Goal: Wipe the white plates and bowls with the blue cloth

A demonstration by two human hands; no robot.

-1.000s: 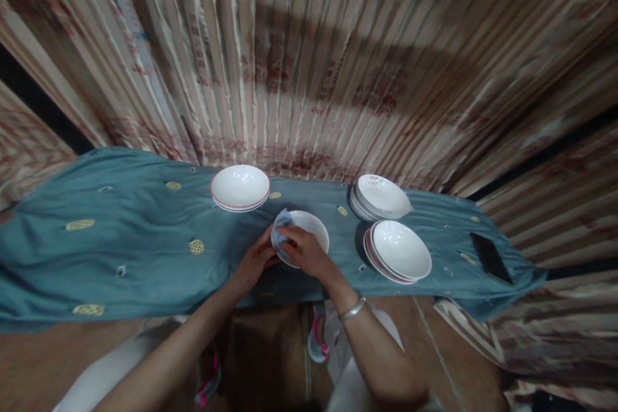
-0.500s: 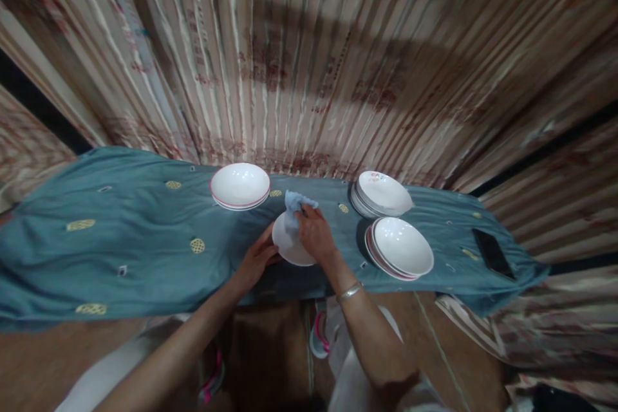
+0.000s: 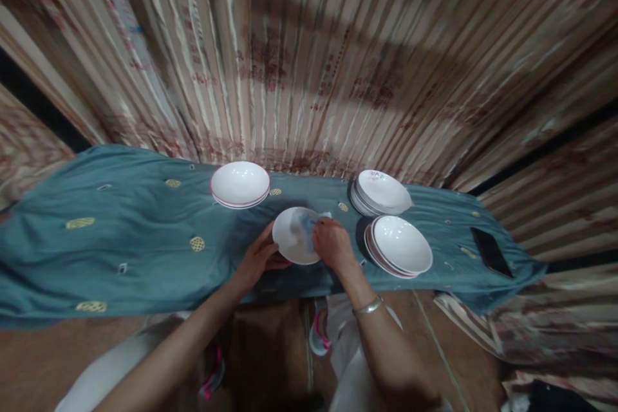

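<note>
My left hand (image 3: 261, 253) grips a white bowl (image 3: 293, 239) by its left edge, thumb at the rim and fingers beneath. The bowl tilts a little above the cloth-covered table. At its right rim my right hand (image 3: 333, 242) is closed on a light blue cloth (image 3: 324, 215), most of which the fingers hide. A short stack of white bowls with a red rim (image 3: 240, 185) stands behind and to the left. To the right are two more stacks, one of white bowls with a small floral print (image 3: 383, 193) and a nearer one of white bowls (image 3: 403, 246).
A teal cloth with yellow pineapple prints (image 3: 149, 244) covers the narrow table. A black phone (image 3: 491, 252) lies at its right end. Pleated curtains (image 3: 299, 77) hang right behind the table. A tiled floor (image 3: 270, 347) shows below the front edge.
My right hand has moved right and slightly down with the cloth, from the bowl's far side to its right rim. My left hand keeps its grip on the bowl.
</note>
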